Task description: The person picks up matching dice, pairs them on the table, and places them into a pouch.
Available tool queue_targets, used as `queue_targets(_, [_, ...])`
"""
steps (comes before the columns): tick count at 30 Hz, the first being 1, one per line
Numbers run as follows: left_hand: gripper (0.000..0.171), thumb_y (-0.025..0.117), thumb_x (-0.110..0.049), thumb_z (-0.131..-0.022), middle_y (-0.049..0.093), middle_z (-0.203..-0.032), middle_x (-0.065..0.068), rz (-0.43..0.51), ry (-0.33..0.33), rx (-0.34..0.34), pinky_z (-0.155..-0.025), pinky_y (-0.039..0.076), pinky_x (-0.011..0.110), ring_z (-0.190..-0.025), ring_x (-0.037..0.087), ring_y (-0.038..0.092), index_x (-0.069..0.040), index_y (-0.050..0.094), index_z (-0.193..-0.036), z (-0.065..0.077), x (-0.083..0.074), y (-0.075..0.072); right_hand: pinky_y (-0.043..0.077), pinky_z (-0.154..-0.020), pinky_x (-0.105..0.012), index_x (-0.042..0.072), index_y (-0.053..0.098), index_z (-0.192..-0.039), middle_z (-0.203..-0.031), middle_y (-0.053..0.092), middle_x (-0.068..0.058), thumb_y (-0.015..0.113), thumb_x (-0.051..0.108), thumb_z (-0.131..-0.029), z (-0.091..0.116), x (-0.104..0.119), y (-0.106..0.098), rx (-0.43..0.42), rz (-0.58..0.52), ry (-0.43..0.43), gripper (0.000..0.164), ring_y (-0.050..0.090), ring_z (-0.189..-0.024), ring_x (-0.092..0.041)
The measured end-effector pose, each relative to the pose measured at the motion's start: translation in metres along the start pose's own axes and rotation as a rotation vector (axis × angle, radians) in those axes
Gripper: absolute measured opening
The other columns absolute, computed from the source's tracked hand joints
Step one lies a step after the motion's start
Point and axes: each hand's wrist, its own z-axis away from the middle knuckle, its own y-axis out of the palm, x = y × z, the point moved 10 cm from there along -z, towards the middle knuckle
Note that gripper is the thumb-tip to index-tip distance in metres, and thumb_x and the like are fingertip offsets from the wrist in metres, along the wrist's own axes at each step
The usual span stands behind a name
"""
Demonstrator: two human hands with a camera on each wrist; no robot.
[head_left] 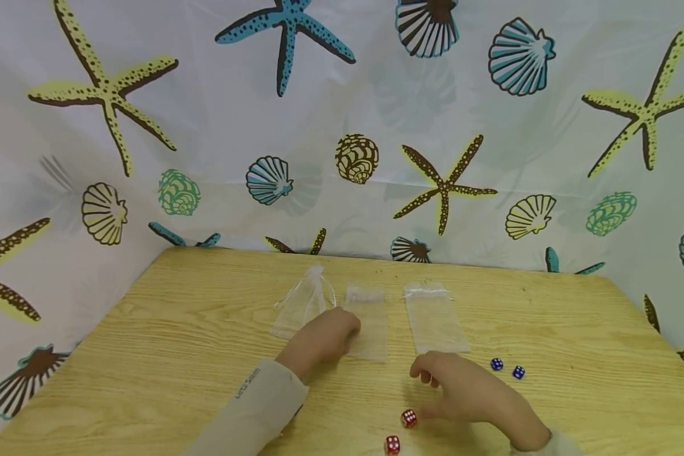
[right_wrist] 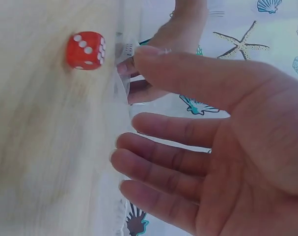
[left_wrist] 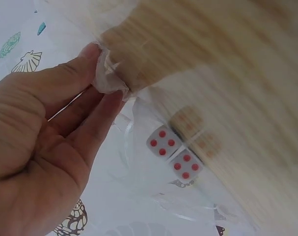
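My left hand (head_left: 322, 335) pinches the edge of the middle sheer drawstring bag (head_left: 370, 335) between thumb and fingertips. The gathered mesh (left_wrist: 109, 73) bunches at those fingers in the left wrist view. Beyond it show two white dice with red dots (left_wrist: 161, 141), by the left sheer bag (head_left: 293, 313), whose neck is drawn together. My right hand (head_left: 470, 387) hovers low over the table with fingers spread and slightly bent, palm bare in the right wrist view. Its thumb is close to a red die (head_left: 408, 418); a second red die (head_left: 392, 444) lies nearer the front.
A third sheer bag (head_left: 437, 323) lies flat on the wooden table (head_left: 576, 329), just beyond my right hand. Two blue dice (head_left: 496, 364) sit to the right of that hand. A curtain with starfish and shells (head_left: 330, 209) hangs behind the table and along its sides.
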Motion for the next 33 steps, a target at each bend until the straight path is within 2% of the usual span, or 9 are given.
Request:
queue_targets(6, [0.046,0.054,0.013,-0.083,0.023,-0.059,-0.004,-0.017,0.093,-0.07,-0.055,0.021,0.024,-0.058,0.01,0.023,-0.017,0.03,-0.058,-0.002,-0.009,-0.005,0.049,-0.074,-0.035,0.005,0.06,-0.112,-0.097,0.061,-0.003,0.078,0.026,-0.078,-0.009,0.0,-0.01,-0.01,-0.016,-0.005,0.044,0.058,-0.088,-0.021])
queue_targets(11, [0.05,0.049,0.018,-0.08,0.01,-0.063,-0.005,-0.003,0.108,-0.078,-0.057,0.013,0.026,-0.058,0.011,0.011,-0.017,0.017,-0.063,0.0,-0.014,-0.009,0.049,-0.074,-0.036,0.003,0.06,-0.112,-0.097,0.061,-0.006,0.077,0.025,-0.079,-0.015,0.001,-0.016,-0.041,-0.017,-0.008,0.043,0.058,-0.089,-0.023])
queue_targets(15, [0.052,0.052,0.018,-0.08,0.01,-0.064,-0.005,-0.029,0.125,-0.097,-0.057,0.012,0.025,-0.059,0.01,0.01,-0.017,0.016,-0.064,0.003,-0.019,-0.013,0.049,-0.075,-0.036,0.001,0.06,-0.113,-0.099,0.062,-0.008,0.076,0.022,-0.081,-0.019,-0.001,-0.024,-0.093,-0.017,-0.011,0.042,0.058,-0.09,-0.023])
queue_targets(20, [0.052,0.059,0.013,-0.082,0.013,-0.063,-0.005,-0.116,0.138,-0.128,-0.056,0.015,0.024,-0.059,0.01,0.015,-0.017,0.022,-0.06,0.003,-0.023,-0.018,0.049,-0.076,-0.034,0.0,0.059,-0.114,-0.1,0.062,-0.009,0.075,0.022,-0.081,-0.022,-0.002,-0.035,-0.163,0.007,-0.03,0.042,0.057,-0.089,-0.02])
queue_targets(23, [0.05,0.059,0.009,-0.086,0.014,-0.063,-0.005,-0.155,0.13,-0.135,-0.057,0.018,0.024,-0.06,0.01,0.017,-0.018,0.026,-0.059,0.002,-0.024,-0.02,0.049,-0.077,-0.034,0.0,0.059,-0.115,-0.101,0.062,-0.01,0.074,0.022,-0.082,-0.024,-0.002,-0.039,-0.186,0.016,-0.031,0.043,0.057,-0.09,-0.02])
queue_targets(30, [0.032,0.058,0.006,-0.089,0.024,-0.058,-0.006,-0.142,0.123,-0.165,-0.056,0.023,0.025,-0.058,0.01,0.022,-0.009,0.054,-0.06,0.004,-0.029,-0.027,0.049,-0.078,-0.035,0.001,0.059,-0.114,-0.1,0.062,-0.01,0.074,0.023,-0.082,-0.028,-0.003,-0.046,-0.203,0.012,-0.02,0.042,0.057,-0.09,-0.021])
queue_targets(33, [0.029,0.058,0.006,-0.088,0.03,-0.057,-0.006,-0.145,0.127,-0.195,-0.054,0.025,0.024,-0.057,0.009,0.024,-0.008,0.06,-0.063,0.007,-0.031,-0.029,0.049,-0.079,-0.036,0.001,0.059,-0.114,-0.101,0.062,-0.009,0.074,0.023,-0.082,-0.029,-0.003,-0.05,-0.219,0.009,-0.019,0.041,0.057,-0.091,-0.021])
